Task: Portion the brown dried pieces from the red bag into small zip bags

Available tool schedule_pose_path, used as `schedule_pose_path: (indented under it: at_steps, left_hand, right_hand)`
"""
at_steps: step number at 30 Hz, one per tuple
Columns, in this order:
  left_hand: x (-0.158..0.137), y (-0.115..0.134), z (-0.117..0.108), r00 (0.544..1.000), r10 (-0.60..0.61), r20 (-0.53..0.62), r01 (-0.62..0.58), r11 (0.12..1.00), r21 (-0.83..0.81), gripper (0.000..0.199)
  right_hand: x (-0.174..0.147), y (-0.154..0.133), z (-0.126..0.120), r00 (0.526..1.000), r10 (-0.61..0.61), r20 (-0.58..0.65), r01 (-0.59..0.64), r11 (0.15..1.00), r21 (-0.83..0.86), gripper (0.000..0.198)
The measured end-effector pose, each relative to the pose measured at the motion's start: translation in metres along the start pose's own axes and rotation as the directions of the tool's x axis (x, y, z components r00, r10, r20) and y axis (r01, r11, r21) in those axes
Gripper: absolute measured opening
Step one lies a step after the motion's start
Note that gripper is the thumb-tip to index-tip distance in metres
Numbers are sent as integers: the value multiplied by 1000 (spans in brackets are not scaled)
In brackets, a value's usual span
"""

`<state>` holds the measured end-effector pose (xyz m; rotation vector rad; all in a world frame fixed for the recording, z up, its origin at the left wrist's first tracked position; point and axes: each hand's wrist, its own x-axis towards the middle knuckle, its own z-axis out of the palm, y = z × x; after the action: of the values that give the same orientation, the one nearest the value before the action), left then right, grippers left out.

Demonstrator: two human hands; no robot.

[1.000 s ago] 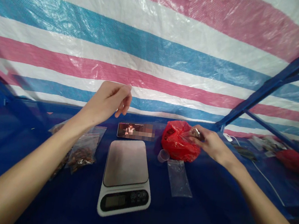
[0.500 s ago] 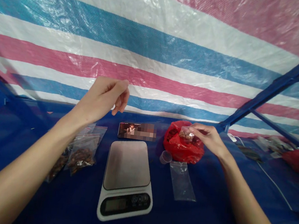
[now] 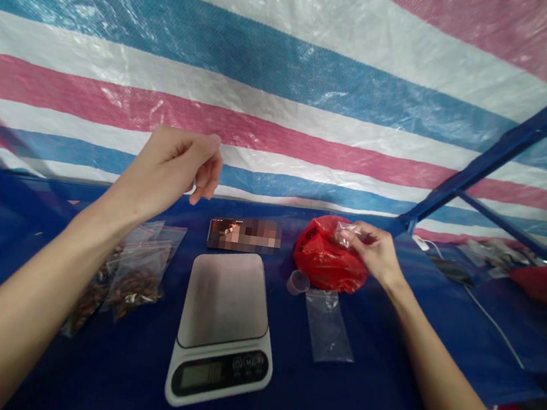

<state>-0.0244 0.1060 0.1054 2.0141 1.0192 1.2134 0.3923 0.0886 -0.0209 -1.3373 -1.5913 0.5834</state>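
Left hand (image 3: pixel 170 164) drifting slightly leftward since a second ago, hovering loosely curled and holding nothing above the filled bags (image 3: pixel 136 274), right hand (image 3: pixel 371 248) pinching a small clear bag (image 3: pixel 349 232) (contents unclear) over the red bag (image 3: pixel 324 262), scale (image 3: pixel 222 326) sitting between on the blue table (image 3: pixel 382 374).

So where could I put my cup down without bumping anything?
The scale top is bare. The blue cloth is bare right of the flat clear bag, and in front of the filled bags left of the scale. It is crowded between the scale, small cup and red bag.
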Motion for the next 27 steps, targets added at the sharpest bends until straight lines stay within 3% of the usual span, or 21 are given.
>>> schedule_pose_path:
  at_steps: [13,27]
  left_hand:
    - [-1,3,0,998,-64,26,64,998,6,53]
    - [-1,12,-3,998,-64,-5,65,998,24,53]
  right_hand:
    - [-3,-10,1,994,-38,-103,31,997,-72,48]
    - [0,-6,-19,969,-91,-229,60,988,-139,51]
